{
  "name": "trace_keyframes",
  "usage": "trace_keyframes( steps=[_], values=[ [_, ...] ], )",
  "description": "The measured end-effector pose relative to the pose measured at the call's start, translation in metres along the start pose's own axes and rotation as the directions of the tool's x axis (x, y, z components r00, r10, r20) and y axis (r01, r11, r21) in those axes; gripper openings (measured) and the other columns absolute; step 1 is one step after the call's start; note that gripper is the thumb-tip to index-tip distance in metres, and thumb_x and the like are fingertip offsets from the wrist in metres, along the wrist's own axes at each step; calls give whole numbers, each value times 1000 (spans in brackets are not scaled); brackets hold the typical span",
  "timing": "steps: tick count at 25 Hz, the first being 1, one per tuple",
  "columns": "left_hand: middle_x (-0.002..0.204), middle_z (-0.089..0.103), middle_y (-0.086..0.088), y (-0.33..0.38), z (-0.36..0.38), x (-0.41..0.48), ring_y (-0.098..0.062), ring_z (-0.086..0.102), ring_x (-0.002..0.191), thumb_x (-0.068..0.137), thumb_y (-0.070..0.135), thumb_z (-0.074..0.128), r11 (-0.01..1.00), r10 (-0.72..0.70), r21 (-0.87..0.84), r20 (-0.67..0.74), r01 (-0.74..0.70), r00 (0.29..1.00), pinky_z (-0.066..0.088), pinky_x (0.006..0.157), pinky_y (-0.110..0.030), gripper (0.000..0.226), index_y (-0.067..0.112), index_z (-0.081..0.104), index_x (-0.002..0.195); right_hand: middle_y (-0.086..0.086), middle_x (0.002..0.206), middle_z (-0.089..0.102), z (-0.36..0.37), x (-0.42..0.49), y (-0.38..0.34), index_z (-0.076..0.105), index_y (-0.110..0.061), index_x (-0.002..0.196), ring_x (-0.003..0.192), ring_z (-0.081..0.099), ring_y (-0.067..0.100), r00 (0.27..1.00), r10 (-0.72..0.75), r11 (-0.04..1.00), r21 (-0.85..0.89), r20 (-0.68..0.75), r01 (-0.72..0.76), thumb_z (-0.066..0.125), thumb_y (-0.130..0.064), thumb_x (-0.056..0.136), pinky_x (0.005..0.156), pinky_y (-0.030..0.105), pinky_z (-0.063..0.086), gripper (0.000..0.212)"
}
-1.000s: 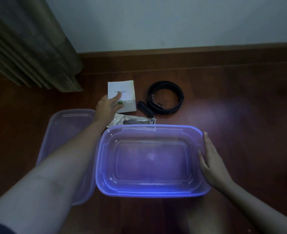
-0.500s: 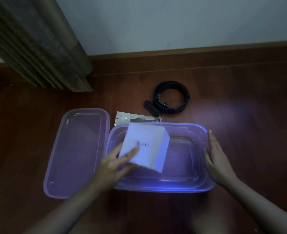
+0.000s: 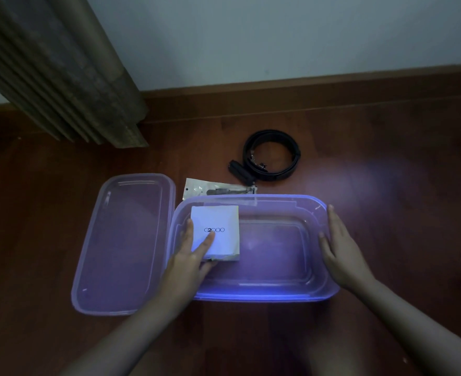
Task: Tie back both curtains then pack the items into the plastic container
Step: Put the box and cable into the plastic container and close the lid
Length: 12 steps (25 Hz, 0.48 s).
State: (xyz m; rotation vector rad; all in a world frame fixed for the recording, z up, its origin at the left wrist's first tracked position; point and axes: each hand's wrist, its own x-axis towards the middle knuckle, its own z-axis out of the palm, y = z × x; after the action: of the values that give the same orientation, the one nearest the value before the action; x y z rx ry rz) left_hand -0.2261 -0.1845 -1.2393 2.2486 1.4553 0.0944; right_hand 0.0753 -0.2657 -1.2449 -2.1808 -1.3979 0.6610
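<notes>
A translucent purple plastic container point(image 3: 253, 290) stands open on the wooden floor in front of me. A white box point(image 3: 219, 233) printed with "G2000" sits in its left end. My left hand point(image 3: 190, 256) holds the box, thumb on its top face and fingers along its left side and underneath. My right hand point(image 3: 337, 251) lies flat against the container's right wall with straight fingers. Behind the container lie a small clear packet point(image 3: 218, 189) with a dark item inside and a coiled black belt point(image 3: 268, 157).
The container's lid point(image 3: 126, 242) lies flat on the floor just left of the container. A bunched brown curtain point(image 3: 61, 69) hangs at the upper left, reaching the floor. A wooden skirting board point(image 3: 332, 88) runs along the white wall behind.
My left hand picked the white box up from the floor behind the container, carried it over the rim and lowered it into the left end. My right hand stayed on the container's right side.
</notes>
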Motion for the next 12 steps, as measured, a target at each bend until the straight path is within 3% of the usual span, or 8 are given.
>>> trace_keyframes(
  steps=[3, 5, 7, 8, 10, 12],
  values=[
    [146, -27, 7, 0, -4, -3, -24, -6, 146, 84, 33, 66, 999, -10, -48, 63, 13, 998, 31, 112, -44, 84, 34, 10, 147, 2, 158, 13, 0, -2, 1, 10, -11, 149, 143, 19, 15, 1000, -5, 1000, 1, 10, 5, 41, -14, 97, 105, 21, 19, 61],
    [145, -34, 16, 7, -14, -6, -10, -23, 140, 80, 39, 67, 994, 6, -110, 85, 4, 996, 27, 115, -31, 96, 43, -7, 141, 0, 158, 13, 1, -3, 1, 10, -13, 149, 142, 19, 12, 1000, -4, 1000, 8, 7, 4, 40, -19, 97, 104, 21, 19, 60],
    [152, -16, 19, 24, -28, 4, 2, -12, 140, 80, 43, 62, 968, 74, -238, -32, -80, 997, 21, 104, -3, 86, 41, 2, 141, -3, 156, 14, 2, -4, 2, 10, -14, 149, 138, 18, 4, 1000, -14, 999, 29, -4, 14, 35, -30, 94, 105, 21, 19, 63],
    [154, 3, 17, 34, -36, 16, 4, 4, 140, 81, 41, 60, 947, 111, -290, -109, -139, 988, 17, 99, 2, 77, 37, 13, 142, -5, 155, 14, 3, -4, 2, 10, -15, 149, 136, 18, 2, 1000, -14, 999, 42, -10, 14, 33, -33, 92, 105, 20, 19, 64],
    [139, 40, 8, 56, -51, 63, -4, 39, 127, 87, 30, 60, 926, 163, -306, -201, -220, 966, 24, 95, -5, 55, 24, 40, 138, -7, 155, 14, 3, -4, 2, 10, -17, 149, 137, 18, 2, 1000, 3, 998, 67, -12, -2, 35, -31, 95, 105, 20, 19, 61],
    [127, 54, -3, 73, -55, 125, -18, 51, 117, 89, 19, 59, 950, 229, -179, -156, -255, 961, 32, 93, -16, 40, 12, 54, 129, -13, 152, 12, 4, -4, 3, 9, -20, 149, 136, 16, 0, 1000, 2, 997, 72, -1, -2, 33, -36, 93, 106, 19, 18, 63]
  ],
)
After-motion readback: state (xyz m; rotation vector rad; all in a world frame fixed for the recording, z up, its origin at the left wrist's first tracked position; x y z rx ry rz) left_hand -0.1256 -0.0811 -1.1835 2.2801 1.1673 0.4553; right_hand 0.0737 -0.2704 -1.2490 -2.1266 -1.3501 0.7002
